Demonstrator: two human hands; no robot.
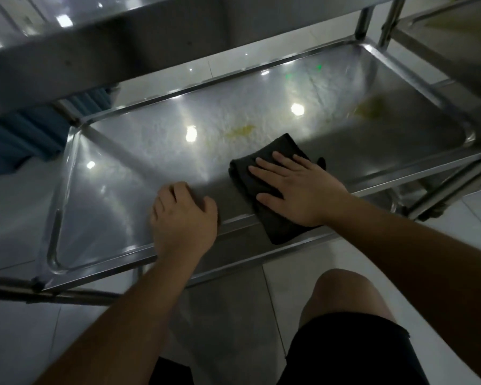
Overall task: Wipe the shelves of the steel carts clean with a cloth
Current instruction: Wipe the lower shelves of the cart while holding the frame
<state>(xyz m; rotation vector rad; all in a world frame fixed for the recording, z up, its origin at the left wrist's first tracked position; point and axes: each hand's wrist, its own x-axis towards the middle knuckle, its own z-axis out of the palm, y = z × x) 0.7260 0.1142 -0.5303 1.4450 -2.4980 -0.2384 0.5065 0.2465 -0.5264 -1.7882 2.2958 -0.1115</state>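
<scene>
A head-worn camera looks down at the lower shelf (pixel 128 173) of a steel cart, a shallow rectangular tray with a raised rim and rounded corners, its surface shiny with reflected ceiling lights. At the far left, behind the cart, a blue ribbed object (pixel 14 134) stands on the pale tiled floor (pixel 20 340). Above it, the underside of the cart's upper shelf (pixel 100 43) crosses the top of the view.

The left hand (pixel 182 218) rests on the shelf's near rim, left of centre, palm down, its fingers (pixel 178 191) curled loosely inward and holding nothing. Further back, near the middle of the shelf, a yellowish smear (pixel 240 131) marks the steel.

Just to the right of the left hand lies a dark folded cloth (pixel 275 220), partly on the shelf floor and partly over the near rim. The right hand (pixel 300 190) presses flat on top of it, fingers (pixel 264 173) spread wide and pointing left, pinning the cloth rather than gripping it. The smear sits just beyond the cloth's far corner.

Toward the right end of the shelf is a second, fainter yellowish stain (pixel 371 108). Past the shelf's right edge, the steel frame of another cart (pixel 439 45) stands close beside it. At the bottom right, the person's bare knee (pixel 345 295) and dark shorts (pixel 347 354) appear above the floor.
</scene>
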